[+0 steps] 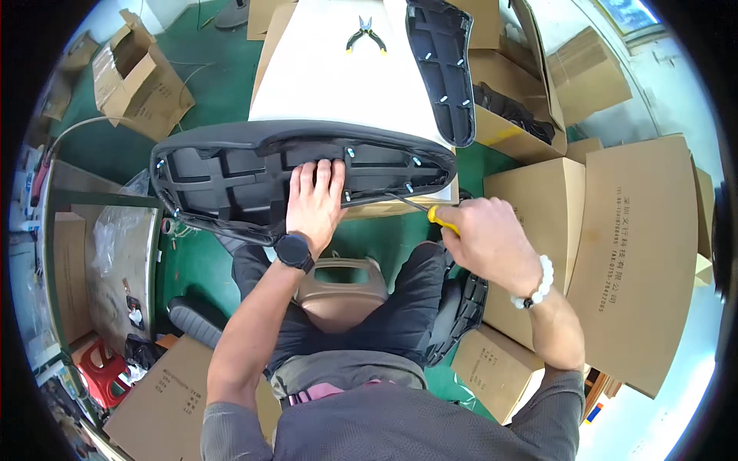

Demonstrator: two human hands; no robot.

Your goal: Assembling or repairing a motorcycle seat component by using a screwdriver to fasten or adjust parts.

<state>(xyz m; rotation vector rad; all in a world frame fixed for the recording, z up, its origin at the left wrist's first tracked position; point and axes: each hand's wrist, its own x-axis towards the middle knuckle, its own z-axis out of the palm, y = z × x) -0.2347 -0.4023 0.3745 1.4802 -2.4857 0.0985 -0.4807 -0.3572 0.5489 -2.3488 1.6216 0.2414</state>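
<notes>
A long black seat base (231, 173) lies upside down, ribbed underside up, across the near edge of a white worktable (323, 77) and partly over the person's lap, which puts its screw points within reach from above. The left hand (315, 201) lies flat on the middle of the seat base, fingers spread forward and pressed down, apparently to keep it from shifting; it is open-palmed, clasping nothing. The left forearm runs straight up from the lower edge, a dark wristwatch (294, 251) at the wrist. Just right of the seat base, the right hand (483, 230) is closed around the yellow handle of a screwdriver (438, 217), whose thin shaft slants up-left to the seat base's near rim. That wrist is cocked inward and wears a white bead bracelet (538, 283). Beyond the seat base, a second black seat base (442, 69) lies on the table, and yellow-handled pliers (366, 34) rest near it. Cardboard boxes (630, 246) stand right of the seat base on a green floor (115, 150).
</notes>
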